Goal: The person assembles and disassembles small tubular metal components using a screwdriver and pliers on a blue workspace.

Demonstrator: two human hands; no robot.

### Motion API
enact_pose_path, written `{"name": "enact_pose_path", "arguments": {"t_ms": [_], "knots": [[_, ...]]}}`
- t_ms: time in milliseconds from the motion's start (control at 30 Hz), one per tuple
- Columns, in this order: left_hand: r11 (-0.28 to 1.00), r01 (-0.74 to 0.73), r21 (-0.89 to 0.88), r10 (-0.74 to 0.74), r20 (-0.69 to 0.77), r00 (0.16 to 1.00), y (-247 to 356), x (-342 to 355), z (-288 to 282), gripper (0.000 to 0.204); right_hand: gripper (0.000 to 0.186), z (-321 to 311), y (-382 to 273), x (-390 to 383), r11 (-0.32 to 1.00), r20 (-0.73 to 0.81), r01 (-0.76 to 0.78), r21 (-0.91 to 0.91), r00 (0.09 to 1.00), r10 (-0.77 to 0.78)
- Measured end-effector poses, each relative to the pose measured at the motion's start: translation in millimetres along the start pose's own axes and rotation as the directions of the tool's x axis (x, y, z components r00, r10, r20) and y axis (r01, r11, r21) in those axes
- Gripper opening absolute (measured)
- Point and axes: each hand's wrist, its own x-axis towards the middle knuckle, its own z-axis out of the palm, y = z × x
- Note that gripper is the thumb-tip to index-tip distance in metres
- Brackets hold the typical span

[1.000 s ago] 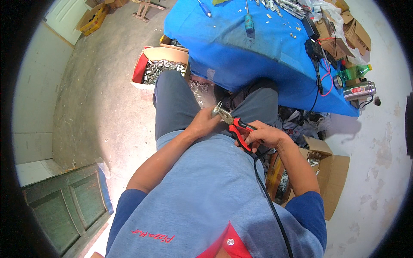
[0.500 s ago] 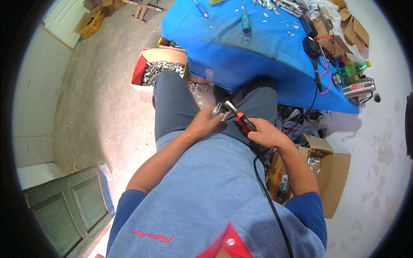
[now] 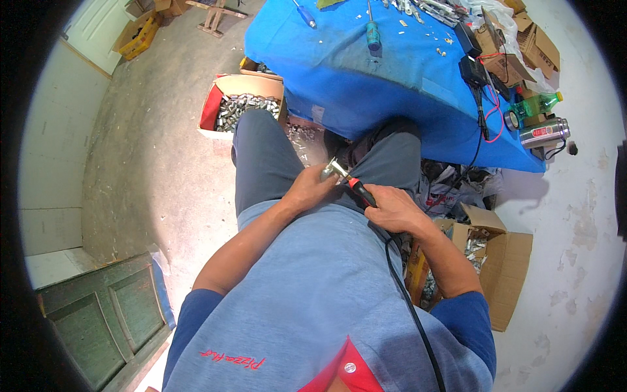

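My right hand (image 3: 395, 208) is closed round the red and black handle of a corded hand tool (image 3: 359, 188), shaped rather like a soldering iron. A black cord (image 3: 406, 294) trails from it down across my shirt. Between the fingers of my left hand (image 3: 311, 187) is a small shiny metal part (image 3: 328, 171), partly hidden by the fingers. The tool's metal end meets or overlaps this part; whether they touch I cannot tell. Both hands are over my lap, close together.
Ahead stands a blue-covered table (image 3: 366, 78) with a teal-handled screwdriver (image 3: 373, 36), a blue-handled screwdriver (image 3: 305, 14), a green bottle (image 3: 539, 104) and a steel flask (image 3: 545, 132). A carton (image 3: 208, 108) of metal pieces sits left of my knee; another open carton (image 3: 509, 274) is at my right.
My right hand has shifted slightly left and down with the corded tool, bringing its metal end to the part in my left hand. The left hand stays nearly still.
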Motion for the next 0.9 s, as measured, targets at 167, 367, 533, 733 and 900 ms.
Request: {"name": "enact_pose_path", "arguments": {"t_ms": [167,367,533,733,900], "knots": [[0.998,-0.012,-0.054,0.011,-0.014,1.000,8.4,-2.6,-0.9,0.017,0.029,9.3,16.4,6.4,0.893,0.193,-0.026,0.448,0.979,-0.069],[0.978,-0.001,-0.207,-0.014,-0.071,0.997,-5.9,2.5,0.3,0.016,0.041,13.2,7.3,3.0,0.269,0.329,-0.253,0.930,0.898,-0.293],[0.974,0.031,-0.226,-0.043,-0.048,0.998,-6.1,2.2,0.6,0.026,0.043,29.2,17.0,5.5,-0.006,0.213,-0.228,0.974,0.918,-0.334],[0.990,0.106,-0.091,-0.115,-0.096,0.989,-6.8,4.3,-4.7,0.030,0.031,21.9,10.7,-1.8,0.715,0.011,-0.038,0.698,0.999,0.042],[0.989,0.107,-0.106,-0.119,-0.122,0.985,-6.0,4.5,-3.6,0.029,0.030,11.1,4.2,-3.5,0.912,0.082,-0.013,0.410,0.996,-0.022]]}}
